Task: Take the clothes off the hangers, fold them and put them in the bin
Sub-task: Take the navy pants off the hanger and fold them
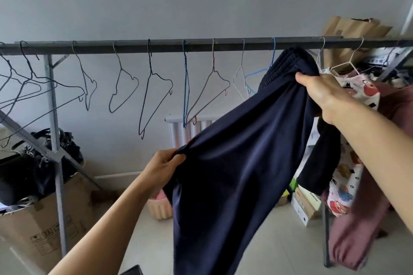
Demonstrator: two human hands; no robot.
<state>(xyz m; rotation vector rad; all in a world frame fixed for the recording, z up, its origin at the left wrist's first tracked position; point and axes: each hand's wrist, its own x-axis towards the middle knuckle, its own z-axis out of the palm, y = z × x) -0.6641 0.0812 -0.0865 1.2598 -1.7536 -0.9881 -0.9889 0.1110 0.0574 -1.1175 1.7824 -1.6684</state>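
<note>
A pair of dark navy trousers [241, 158] with an elastic waistband is stretched between my two hands in front of the grey rail [156, 46]. My right hand [321, 94] grips the waistband end high up by the rail. Lower down, my left hand [165, 165] pinches a bunch of the fabric at the left edge. The legs hang down out of view. Several bare wire hangers [156, 87] hang along the rail. A patterned white garment [362, 87] and a mauve garment [397, 107] hang at the right, on hangers.
A cardboard box [40, 225] stuffed with dark bags stands at the lower left behind the rack's leg [55, 140]. A pale pink ribbed basket [158, 207] sits on the floor under a white radiator [190, 127]. Small boxes [306, 205] are stacked at the right.
</note>
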